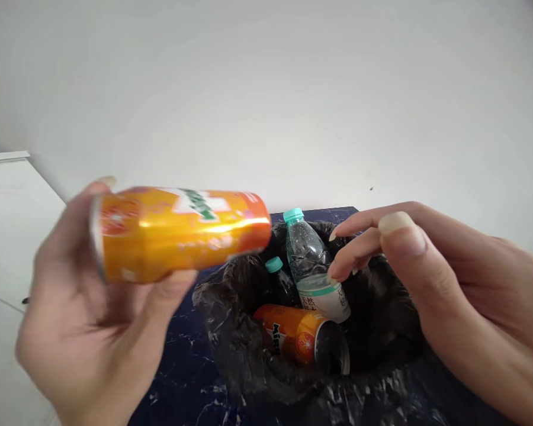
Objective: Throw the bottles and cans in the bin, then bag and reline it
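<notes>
Lying sideways in the left hand (98,307), the orange can (177,232) is pointing its long axis rightward toward the bin (231,331), just above its near rim. Thumb and fingers are gripping it. The right hand (448,296) is hovering open and empty over the bottles (313,266) inside.

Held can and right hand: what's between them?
In the head view, a clear bottle standing in the bin shows between the can in the left hand and the right hand.

Bright, even daylight — motion-blurred foreground, bowed wide-angle edges
</notes>
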Motion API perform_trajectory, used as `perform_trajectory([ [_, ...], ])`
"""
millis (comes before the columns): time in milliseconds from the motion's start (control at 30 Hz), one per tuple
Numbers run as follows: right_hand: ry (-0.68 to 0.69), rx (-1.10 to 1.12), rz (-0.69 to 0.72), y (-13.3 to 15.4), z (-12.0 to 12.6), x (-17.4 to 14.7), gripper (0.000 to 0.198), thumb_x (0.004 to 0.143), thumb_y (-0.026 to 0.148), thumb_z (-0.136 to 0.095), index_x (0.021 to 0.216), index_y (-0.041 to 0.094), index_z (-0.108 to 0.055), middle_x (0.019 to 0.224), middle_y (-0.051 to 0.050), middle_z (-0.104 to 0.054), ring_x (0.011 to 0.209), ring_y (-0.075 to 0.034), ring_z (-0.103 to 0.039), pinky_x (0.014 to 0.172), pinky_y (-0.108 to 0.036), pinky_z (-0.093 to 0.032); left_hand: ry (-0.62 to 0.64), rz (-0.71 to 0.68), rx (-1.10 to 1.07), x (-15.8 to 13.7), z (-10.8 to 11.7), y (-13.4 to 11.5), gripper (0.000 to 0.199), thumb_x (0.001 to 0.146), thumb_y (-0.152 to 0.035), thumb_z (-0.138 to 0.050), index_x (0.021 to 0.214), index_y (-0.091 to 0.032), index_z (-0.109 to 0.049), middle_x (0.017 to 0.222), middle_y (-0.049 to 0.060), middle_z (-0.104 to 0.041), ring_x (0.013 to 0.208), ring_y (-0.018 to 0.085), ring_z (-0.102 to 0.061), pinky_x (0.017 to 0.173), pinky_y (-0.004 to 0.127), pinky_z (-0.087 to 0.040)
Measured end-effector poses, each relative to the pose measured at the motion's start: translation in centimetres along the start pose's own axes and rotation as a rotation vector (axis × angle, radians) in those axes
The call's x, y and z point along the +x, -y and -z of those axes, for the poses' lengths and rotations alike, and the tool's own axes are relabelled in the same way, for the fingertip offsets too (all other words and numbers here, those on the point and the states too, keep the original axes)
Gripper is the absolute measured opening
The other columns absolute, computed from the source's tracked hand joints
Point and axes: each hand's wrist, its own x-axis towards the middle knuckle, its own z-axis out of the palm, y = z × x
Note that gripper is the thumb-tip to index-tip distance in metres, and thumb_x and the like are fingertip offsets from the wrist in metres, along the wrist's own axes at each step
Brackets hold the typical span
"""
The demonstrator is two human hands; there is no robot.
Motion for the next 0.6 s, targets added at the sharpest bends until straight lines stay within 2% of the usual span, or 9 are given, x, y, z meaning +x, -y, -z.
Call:
perform_trajectory([
  [67, -0.015, -0.005, -0.004, 0.2, 0.1, 0.1, 0.045, 0.111, 0.058, -0.051, 0.085, 0.031, -0.077, 0.099, 0.000, -0.084, 0.082, -0.021, -0.081, 0.056, -0.028, -0.058, 0.078, -0.054, -0.019, -1.0, -0.2, -0.4, 0.080, 0.081, -0.038, -0.096, 0.153, -0.049, -0.061, 0.156, -0.008, -0.066, 0.149, 0.042, -0.058, 0.123, 0.059, -0.056],
  [133, -0.022, 0.003, -0.014, 0.4, 0.2, 0.1, 0.043, 0.111, 0.057, -0.053, 0.085, 0.031, -0.077, 0.096, 0.000, -0.083, 0.080, -0.020, -0.080, 0.057, -0.028, -0.058, 0.261, -0.048, -0.019, -1.6, -0.5, -0.6, 0.082, 0.084, -0.036, -0.095, 0.155, -0.051, -0.057, 0.152, -0.007, -0.070, 0.141, 0.040, -0.066, 0.116, 0.056, -0.063],
  [233, -0.029, 0.022, -0.015, 0.6, 0.1, 0.0, 0.038, 0.110, 0.054, -0.055, 0.087, 0.033, -0.076, 0.090, 0.002, -0.082, 0.077, -0.018, -0.079, 0.061, -0.026, -0.059, 0.492, -0.073, 0.005, -1.7, -0.5, -0.7, 0.085, 0.089, -0.037, -0.091, 0.162, -0.051, -0.050, 0.160, -0.003, -0.064, 0.145, 0.039, -0.063, 0.119, 0.054, -0.059],
  [300, -0.036, 0.018, -0.010, 0.7, 0.1, 0.0, 0.034, 0.110, 0.053, -0.057, 0.089, 0.034, -0.076, 0.089, 0.005, -0.082, 0.076, -0.016, -0.078, 0.062, -0.023, -0.059, 0.574, -0.093, 0.013, -1.3, -0.2, -0.7, 0.085, 0.092, -0.040, -0.088, 0.164, -0.051, -0.046, 0.166, -0.004, -0.057, 0.152, 0.039, -0.055, 0.122, 0.053, -0.055],
  [367, -0.031, 0.000, -0.005, 0.8, 0.1, 0.1, 0.033, 0.110, 0.054, -0.057, 0.090, 0.035, -0.076, 0.090, 0.007, -0.082, 0.075, -0.013, -0.077, 0.060, -0.020, -0.058, 0.613, -0.104, 0.024, -0.9, 0.1, -0.7, 0.086, 0.094, -0.042, -0.086, 0.167, -0.051, -0.041, 0.169, -0.005, -0.053, 0.156, 0.038, -0.049, 0.125, 0.050, -0.052],
  [467, 0.021, -0.014, 0.022, 0.7, 0.1, 0.1, 0.031, 0.111, 0.053, -0.056, 0.093, 0.034, -0.074, 0.090, 0.008, -0.083, 0.068, -0.010, -0.076, 0.054, -0.019, -0.055, 0.640, -0.093, 0.053, -0.8, 0.2, -0.9, 0.079, 0.098, -0.045, -0.081, 0.167, -0.049, -0.043, 0.173, -0.004, -0.048, 0.158, 0.035, -0.046, 0.129, 0.047, -0.047],
  [533, 0.062, -0.023, 0.067, 0.6, 0.0, 0.2, 0.024, 0.111, 0.048, -0.058, 0.099, 0.033, -0.073, 0.089, 0.007, -0.082, 0.067, -0.011, -0.075, 0.055, -0.020, -0.056, 0.616, -0.062, 0.022, -1.2, 0.1, -1.1, 0.074, 0.097, -0.045, -0.083, 0.162, -0.048, -0.047, 0.171, -0.004, -0.052, 0.158, 0.033, -0.048, 0.130, 0.047, -0.047],
  [600, 0.092, -0.043, 0.121, 0.5, -0.1, 0.2, 0.015, 0.109, 0.043, -0.063, 0.106, 0.032, -0.073, 0.094, 0.004, -0.081, 0.074, -0.014, -0.076, 0.064, -0.023, -0.060, 0.562, -0.035, -0.017, -1.6, -0.2, -1.4, 0.071, 0.093, -0.045, -0.087, 0.155, -0.047, -0.051, 0.166, -0.003, -0.058, 0.157, 0.032, -0.050, 0.128, 0.047, -0.050],
])
